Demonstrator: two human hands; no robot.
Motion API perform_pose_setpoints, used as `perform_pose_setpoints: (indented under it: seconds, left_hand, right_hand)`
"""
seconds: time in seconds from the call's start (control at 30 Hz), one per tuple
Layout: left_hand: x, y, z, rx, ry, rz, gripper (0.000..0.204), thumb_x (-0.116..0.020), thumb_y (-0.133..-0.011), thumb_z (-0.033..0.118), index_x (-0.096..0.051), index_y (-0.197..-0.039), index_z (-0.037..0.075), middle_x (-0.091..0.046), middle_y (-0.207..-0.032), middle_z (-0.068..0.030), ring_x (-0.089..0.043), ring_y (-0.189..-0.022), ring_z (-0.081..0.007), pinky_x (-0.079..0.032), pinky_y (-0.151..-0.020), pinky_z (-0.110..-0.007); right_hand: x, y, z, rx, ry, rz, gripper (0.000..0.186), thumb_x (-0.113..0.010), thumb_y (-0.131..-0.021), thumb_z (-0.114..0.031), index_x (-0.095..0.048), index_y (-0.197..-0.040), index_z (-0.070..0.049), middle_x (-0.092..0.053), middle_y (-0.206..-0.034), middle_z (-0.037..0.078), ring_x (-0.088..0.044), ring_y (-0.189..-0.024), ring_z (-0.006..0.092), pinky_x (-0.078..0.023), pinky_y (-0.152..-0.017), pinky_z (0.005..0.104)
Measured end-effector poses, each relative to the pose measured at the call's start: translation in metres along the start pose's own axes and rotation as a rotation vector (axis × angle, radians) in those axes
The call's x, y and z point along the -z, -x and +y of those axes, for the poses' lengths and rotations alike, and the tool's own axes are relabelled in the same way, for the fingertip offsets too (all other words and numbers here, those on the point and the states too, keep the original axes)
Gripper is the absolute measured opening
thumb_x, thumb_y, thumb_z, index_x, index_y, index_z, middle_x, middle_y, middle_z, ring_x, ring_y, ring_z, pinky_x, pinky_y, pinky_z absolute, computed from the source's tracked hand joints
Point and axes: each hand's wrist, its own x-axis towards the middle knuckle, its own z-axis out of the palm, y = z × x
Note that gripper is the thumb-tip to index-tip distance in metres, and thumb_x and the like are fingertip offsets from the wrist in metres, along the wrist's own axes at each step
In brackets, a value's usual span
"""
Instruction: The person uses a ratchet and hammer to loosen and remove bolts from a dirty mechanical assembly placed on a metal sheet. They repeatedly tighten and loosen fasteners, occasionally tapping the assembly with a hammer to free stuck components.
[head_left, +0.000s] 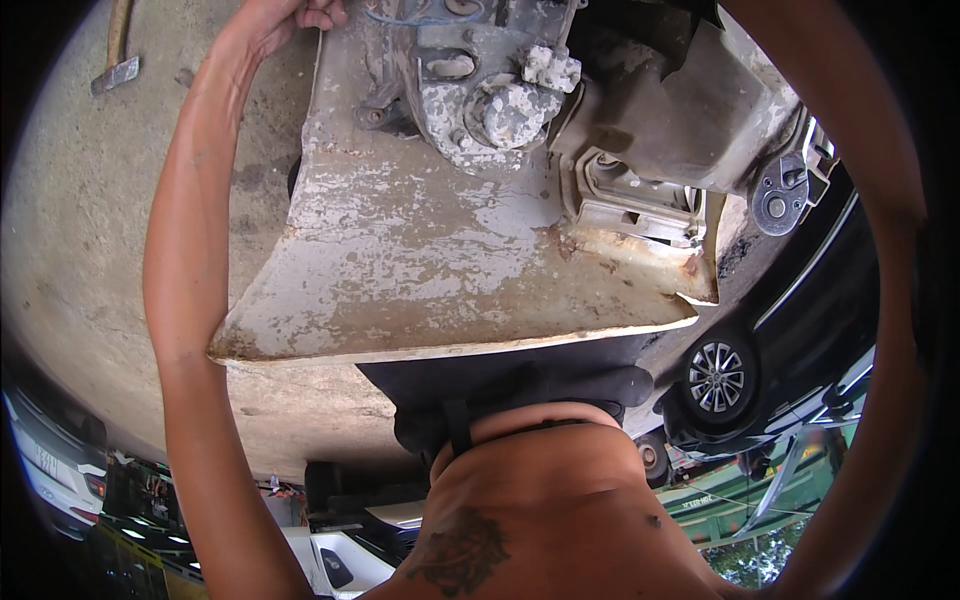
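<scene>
A large whitish vehicle panel (400, 270) with flaking paint and rusty edges spans the middle, its long near edge close to my waist. On its upper part sits a grey, crusted metal bracket (510, 110). My left hand (290, 18) is at the panel's upper left corner with its fingers curled in. The picture's top edge cuts the hand off, and what the fingers close on cannot be made out. The right arm (890, 230) reaches up along the right side, and my right hand is out of the picture. A ratchet head (780, 197) shows beside the panel's right end.
On the concrete floor (70, 230) at the upper left lies a hammer (116, 75). A moulded beige-grey housing (670, 115) adjoins the bracket's right side. A dark car (790, 320) stands at the right; white vehicles (345, 565) appear along the lower edge and lower left.
</scene>
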Motion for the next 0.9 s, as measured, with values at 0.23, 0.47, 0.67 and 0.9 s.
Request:
perform_pose_setpoints:
  seconds: [0.23,0.47,0.67,0.9]
  left_hand:
    - [-0.002,0.003,0.004,0.036,-0.030,0.032,0.014,-0.053,-0.106,0.015,-0.060,-0.101,0.004,-0.052,-0.053,-0.0014,-0.062,-0.044,-0.0217,-0.054,-0.042,-0.032]
    - [-0.001,0.003,0.002,0.039,0.005,0.020,0.014,-0.053,-0.106,0.015,-0.058,-0.098,0.006,-0.051,-0.053,-0.0014,-0.063,-0.044,-0.0222,-0.054,-0.041,-0.032]
    - [0.005,0.002,-0.002,0.047,0.025,0.015,0.014,-0.052,-0.106,0.015,-0.057,-0.096,0.007,-0.051,-0.052,-0.0015,-0.063,-0.044,-0.0226,-0.054,-0.041,-0.032]
    - [-0.011,-0.003,0.015,0.000,-0.003,-0.023,0.014,-0.051,-0.106,0.014,-0.056,-0.095,0.008,-0.050,-0.051,-0.0020,-0.062,-0.043,-0.0232,-0.054,-0.040,-0.034]
  right_hand:
    - [0.006,-0.001,-0.004,0.011,0.007,0.009,0.034,-0.061,-0.094,-0.028,-0.065,-0.097,0.006,-0.072,-0.094,0.030,-0.073,-0.089,0.0426,-0.058,-0.076,0.0474]
    - [0.007,0.002,-0.007,0.037,0.040,0.024,0.034,-0.061,-0.094,-0.028,-0.065,-0.098,0.006,-0.072,-0.094,0.031,-0.073,-0.089,0.0427,-0.058,-0.077,0.0475]
    - [0.010,0.005,-0.003,0.073,0.057,0.043,0.034,-0.061,-0.094,-0.028,-0.064,-0.098,0.006,-0.072,-0.095,0.031,-0.073,-0.089,0.0427,-0.058,-0.077,0.0475]
    - [0.017,0.009,0.004,-0.188,0.077,-0.034,0.045,-0.064,-0.093,-0.036,-0.067,-0.118,0.001,-0.074,-0.101,0.027,-0.074,-0.094,0.0409,-0.058,-0.080,0.0493]
